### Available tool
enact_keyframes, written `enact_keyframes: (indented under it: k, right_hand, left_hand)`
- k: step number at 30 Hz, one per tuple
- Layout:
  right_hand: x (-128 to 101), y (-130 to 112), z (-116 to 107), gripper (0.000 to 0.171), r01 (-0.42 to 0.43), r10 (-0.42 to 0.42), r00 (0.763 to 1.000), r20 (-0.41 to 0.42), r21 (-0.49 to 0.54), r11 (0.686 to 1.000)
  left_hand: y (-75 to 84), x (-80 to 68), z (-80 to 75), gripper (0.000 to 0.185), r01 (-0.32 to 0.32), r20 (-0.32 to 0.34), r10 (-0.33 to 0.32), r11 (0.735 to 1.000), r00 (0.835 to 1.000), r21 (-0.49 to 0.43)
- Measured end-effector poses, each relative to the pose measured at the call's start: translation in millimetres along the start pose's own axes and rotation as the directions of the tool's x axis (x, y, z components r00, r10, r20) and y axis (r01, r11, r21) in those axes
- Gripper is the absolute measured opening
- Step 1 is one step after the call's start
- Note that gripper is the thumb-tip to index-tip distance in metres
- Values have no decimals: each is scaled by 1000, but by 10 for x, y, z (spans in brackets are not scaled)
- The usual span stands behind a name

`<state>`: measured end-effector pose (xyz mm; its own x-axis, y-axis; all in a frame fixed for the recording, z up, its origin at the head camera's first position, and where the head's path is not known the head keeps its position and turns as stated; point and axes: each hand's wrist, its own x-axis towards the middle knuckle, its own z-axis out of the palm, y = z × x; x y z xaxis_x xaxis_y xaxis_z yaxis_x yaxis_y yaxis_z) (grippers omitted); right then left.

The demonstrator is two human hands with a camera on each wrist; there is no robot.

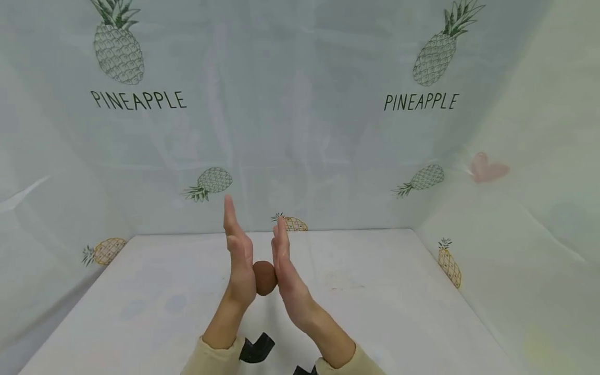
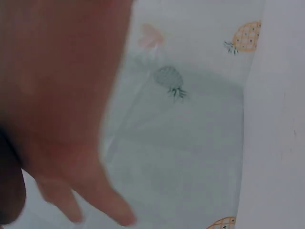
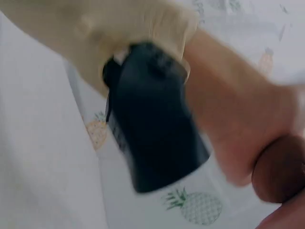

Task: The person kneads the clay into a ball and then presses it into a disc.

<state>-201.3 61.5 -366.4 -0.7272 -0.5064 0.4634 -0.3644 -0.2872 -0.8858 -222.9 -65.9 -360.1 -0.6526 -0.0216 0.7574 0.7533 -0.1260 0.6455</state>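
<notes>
Ball (image 1: pixel 265 278), brown, close to round and perhaps of clay, sits low in the middle of the head frame, raised off the worktop (image 1: pixel 375 302) between the left hand (image 1: pixel 241 265) and the right hand (image 1: pixel 287 276). Both hands are flat, fingers straight and pointing up the frame, palms facing; they touch the ball on opposite sides and neither curls round it. The step looks like rolling it palm against palm. Pressure should be light and equal, since a harder push from one side would likely flatten the ball or squeeze it out. Small circles, with the ball on the palms rather than out on the fingers, should work every side evenly. These two contacts seem its only support, so the palms should not part. The black wrist mount (image 1: pixel 257 348) near the bottom edge needs room from the other wrist.
</notes>
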Motion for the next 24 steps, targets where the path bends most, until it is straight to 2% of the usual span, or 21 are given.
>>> enact_keyframes:
  k: [2, 5, 8, 12, 14, 18, 21, 24]
  right_hand:
    - [-17, -67, 37, 63, 82, -82, 997, -6, -15, 997]
    - [-43, -184, 13, 62, 192, -193, 980, -53, -28, 981]
    - [-45, -265, -61, 61, 262, -270, 957, -103, -79, 962]
    - [-24, -287, -209, 61, 273, -291, 942, -166, -121, 954]
    - [0, -250, -274, 62, 257, -274, 943, -191, -109, 960]
    - [57, -80, -332, 63, 179, -183, 959, -215, -34, 983]
    - [85, 74, -293, 62, 94, -82, 980, -180, 56, 994]
    - [77, 166, -191, 62, 2, 12, 994, -107, 135, 991]
  left_hand:
    - [-35, -7, -18, 81, 56, 18, -56, 998, 998, 5]
    - [-57, -66, 62, 77, 119, 82, -122, 992, 989, 40]
    - [-41, -145, 171, 72, 131, 143, -139, 989, 980, 61]
    - [8, -222, 303, 66, 120, 203, -124, 992, 971, 33]
    - [33, -251, 338, 65, 118, 213, -121, 993, 970, 26]
    - [83, -285, 350, 66, 74, 202, -86, 995, 976, 67]
    - [106, -270, 303, 68, 40, 167, -60, 992, 984, 119]
    - [93, -216, 202, 72, 57, 102, -72, 988, 992, 142]
